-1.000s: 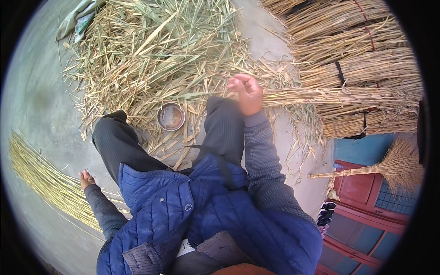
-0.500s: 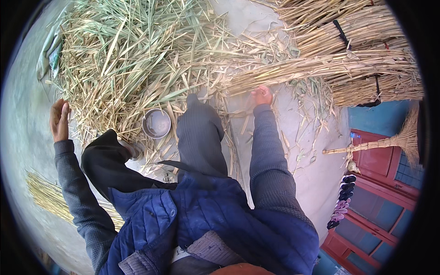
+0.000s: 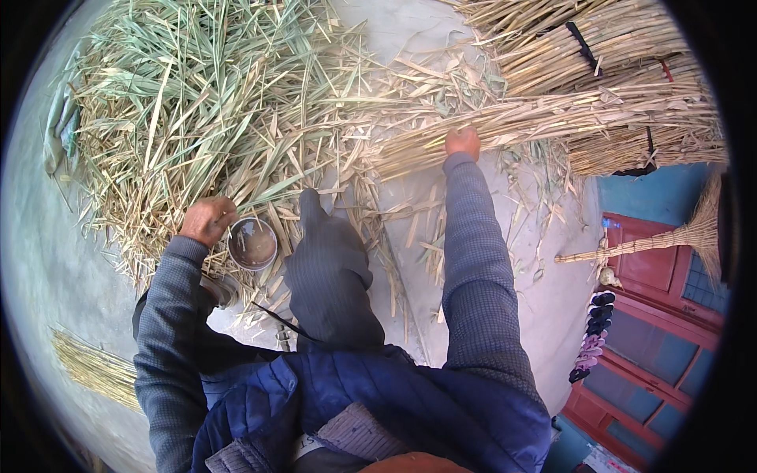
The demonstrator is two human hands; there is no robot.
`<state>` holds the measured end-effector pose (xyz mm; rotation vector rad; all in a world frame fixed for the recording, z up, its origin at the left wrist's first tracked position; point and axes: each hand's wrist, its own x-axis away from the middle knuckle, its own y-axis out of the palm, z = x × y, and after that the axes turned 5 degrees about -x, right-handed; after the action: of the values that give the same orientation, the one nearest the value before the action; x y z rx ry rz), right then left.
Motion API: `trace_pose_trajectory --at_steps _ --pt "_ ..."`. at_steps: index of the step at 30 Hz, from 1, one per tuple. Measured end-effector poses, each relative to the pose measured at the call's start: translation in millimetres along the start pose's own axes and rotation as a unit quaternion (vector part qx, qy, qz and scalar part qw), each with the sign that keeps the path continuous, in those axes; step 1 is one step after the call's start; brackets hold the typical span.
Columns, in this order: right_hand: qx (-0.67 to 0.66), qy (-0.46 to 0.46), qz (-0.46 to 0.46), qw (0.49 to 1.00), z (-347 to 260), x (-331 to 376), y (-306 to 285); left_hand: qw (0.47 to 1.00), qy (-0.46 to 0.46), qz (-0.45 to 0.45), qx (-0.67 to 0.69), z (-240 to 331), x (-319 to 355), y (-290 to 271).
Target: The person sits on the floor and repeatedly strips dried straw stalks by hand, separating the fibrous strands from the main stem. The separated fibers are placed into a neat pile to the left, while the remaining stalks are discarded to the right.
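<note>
My right hand (image 3: 463,143) is closed at the near side of a long bundle of dry stalks (image 3: 544,120), toward its left end. The stalks run off to the right. My left hand (image 3: 209,219) has its fingers curled down over the near edge of a big pile of cut leaves and straw (image 3: 189,102). Whether it pinches anything is hidden. Just right of that hand sits a round metal bowl (image 3: 253,264), what looks like murky liquid inside.
Tied stalk bundles (image 3: 552,55) are stacked at the far right. A broom (image 3: 631,247), a row of slippers (image 3: 593,335) and a red-framed door (image 3: 646,347) are on the right. More thin stalks (image 3: 95,366) lie at the left. Loose leaf scraps litter the grey floor.
My left hand has swung inward from the far left to beside the bowl, its fingers now curled. My right hand has moved slightly right and forward and closed at the stalk bundle.
</note>
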<state>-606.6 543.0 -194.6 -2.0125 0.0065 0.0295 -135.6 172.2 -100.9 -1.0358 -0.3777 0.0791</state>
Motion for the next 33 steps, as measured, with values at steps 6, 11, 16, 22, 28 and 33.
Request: trace_pose_trajectory --at_steps 6,11,16,22,28,33 --pt "0.025 0.030 0.021 0.999 -12.9 2.9 -20.2 0.998 0.022 -0.022 -0.047 -23.3 5.0 20.7" --pt "0.047 0.044 0.134 0.989 -19.3 8.1 -37.0 0.996 0.058 -0.006 -0.064 -21.9 5.7 15.8" --pt "0.018 0.092 0.113 0.989 -11.0 -16.6 -26.9 0.990 0.102 -0.007 -0.101 -13.1 10.4 3.1" --pt "-0.236 0.133 0.001 0.963 5.1 -44.3 -30.4 0.985 0.114 0.007 -0.127 -8.2 16.1 -5.8" --pt "-0.473 -0.003 -0.117 0.873 -44.3 -32.2 -90.7 0.986 0.110 0.036 -0.121 -10.9 25.6 -19.3" --pt "-0.551 -0.066 -0.207 0.806 -149.9 18.3 -139.5 0.986 0.047 0.080 -0.140 -16.0 35.0 -39.5"
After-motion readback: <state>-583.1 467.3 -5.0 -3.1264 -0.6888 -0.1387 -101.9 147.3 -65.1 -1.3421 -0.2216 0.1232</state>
